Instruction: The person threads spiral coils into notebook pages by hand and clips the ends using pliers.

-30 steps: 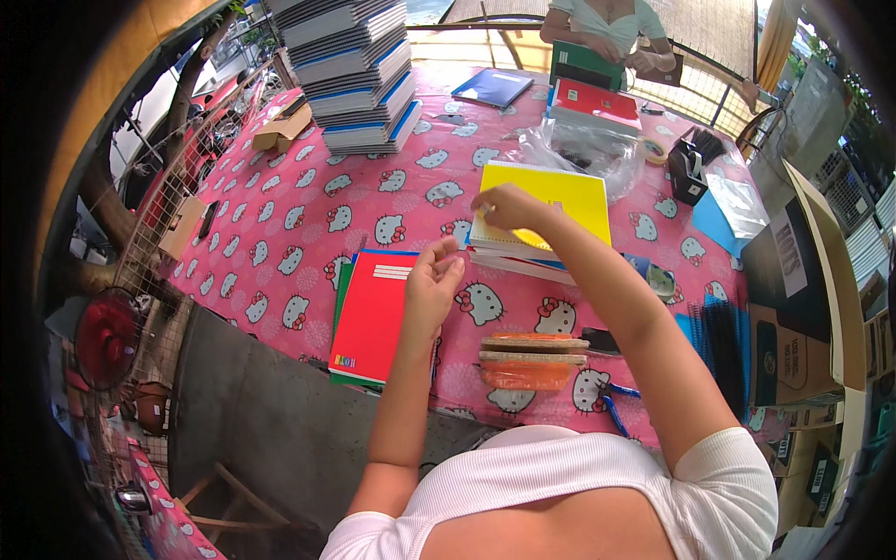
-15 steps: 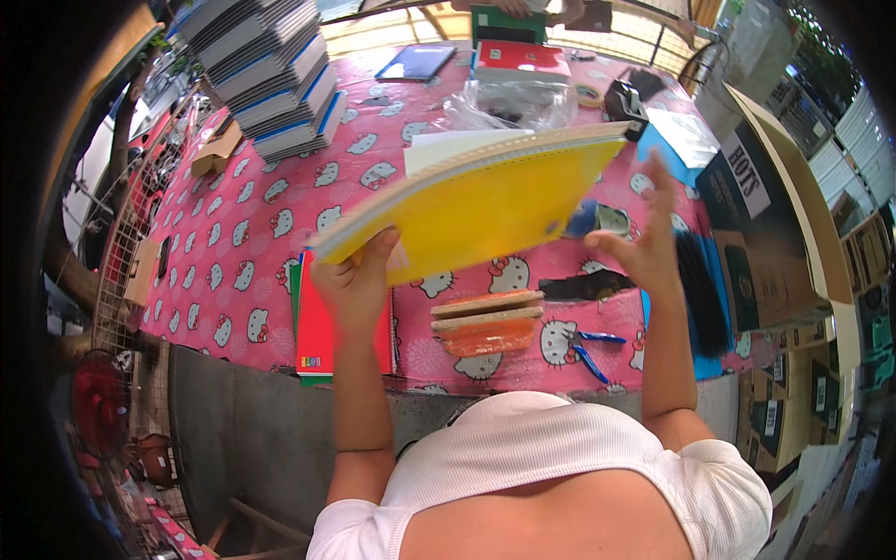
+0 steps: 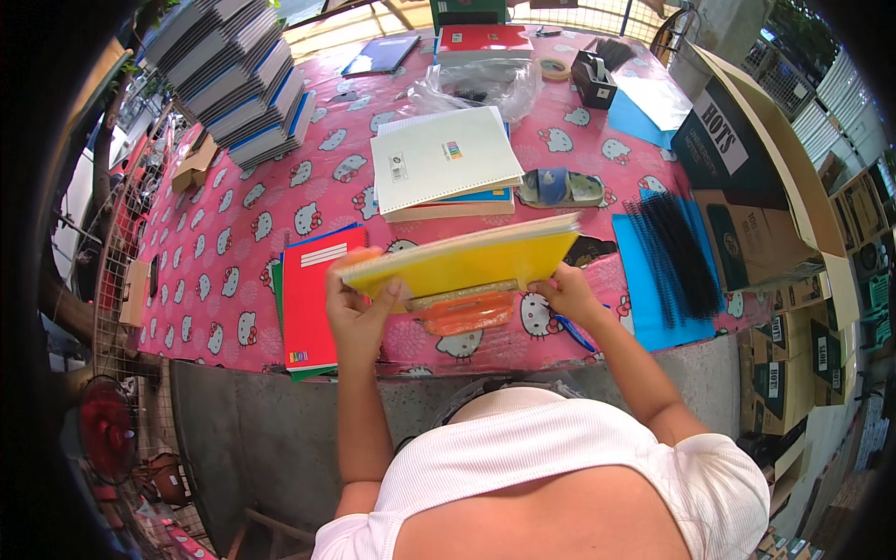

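A yellow notebook [image 3: 467,254] is held tilted above the table, its page edges upward. My left hand [image 3: 357,303] is closed round its left end, thumb on the yellow cover. At the lower right corner, the fingers of my right hand [image 3: 567,294] pinch the notebook. Below it sits an orange plastic-wrapped block with a wooden top [image 3: 471,315], partly covered by the notebook. Blue-handled pliers [image 3: 576,333] lie beside my right hand, partly hidden. A red notebook [image 3: 308,313] rests beside my left hand, over green and blue ones.
Beyond my hands lies a white spiral notebook [image 3: 439,163] on a pile, beside a slipper [image 3: 560,188]. Black binding coils [image 3: 677,261] rest on blue sheets at right, near a cardboard box [image 3: 751,229]. Tall book stacks [image 3: 233,84], a plastic bag [image 3: 481,91] and a tape dispenser [image 3: 593,79] stand farther back.
The yellow notebook has come down and nearer to me, uncovering the white notebook pile. My right hand, apart from it with fingers spread before, has moved down and left onto its corner.
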Demonstrator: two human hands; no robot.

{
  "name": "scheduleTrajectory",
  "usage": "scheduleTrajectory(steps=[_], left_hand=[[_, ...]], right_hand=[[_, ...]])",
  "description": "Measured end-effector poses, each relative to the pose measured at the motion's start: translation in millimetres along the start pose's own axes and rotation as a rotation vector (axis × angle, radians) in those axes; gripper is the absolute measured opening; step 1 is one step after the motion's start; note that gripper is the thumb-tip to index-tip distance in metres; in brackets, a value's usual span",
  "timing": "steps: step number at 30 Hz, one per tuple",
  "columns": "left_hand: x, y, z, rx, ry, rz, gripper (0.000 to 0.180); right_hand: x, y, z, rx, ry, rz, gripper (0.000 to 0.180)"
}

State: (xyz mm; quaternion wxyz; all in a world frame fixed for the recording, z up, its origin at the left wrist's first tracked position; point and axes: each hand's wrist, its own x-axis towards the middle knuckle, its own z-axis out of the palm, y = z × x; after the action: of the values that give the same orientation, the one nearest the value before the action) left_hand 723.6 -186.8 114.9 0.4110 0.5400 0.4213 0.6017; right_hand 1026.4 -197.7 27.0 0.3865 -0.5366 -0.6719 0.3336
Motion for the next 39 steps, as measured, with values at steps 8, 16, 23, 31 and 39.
scheduleTrajectory(steps=[8, 16, 23, 31, 39], left_hand=[[-28, -93, 9, 0.146, 0.144, -0.13, 0.079], [-13, 36, 120, 0.935, 0.142, 0.759, 0.091], [2, 39, 150, 0.977, -0.607, 0.449, 0.051], [9, 39, 160, 0.794, -0.366, 0.646, 0.013], [4, 37, 148, 0.692, -0.414, 0.555, 0.011]], right_hand=[[13, 9, -2, 0.488, 0.01, 0.007, 0.046], [-17, 26, 8, 0.17, 0.156, -0.151, 0.046], [20, 129, -169, -0.546, 0.602, 0.209, 0.025], [47, 107, -201, -0.63, 0.452, 0.314, 0.026], [-32, -73, -102, -0.015, 0.258, -0.272, 0.034]])
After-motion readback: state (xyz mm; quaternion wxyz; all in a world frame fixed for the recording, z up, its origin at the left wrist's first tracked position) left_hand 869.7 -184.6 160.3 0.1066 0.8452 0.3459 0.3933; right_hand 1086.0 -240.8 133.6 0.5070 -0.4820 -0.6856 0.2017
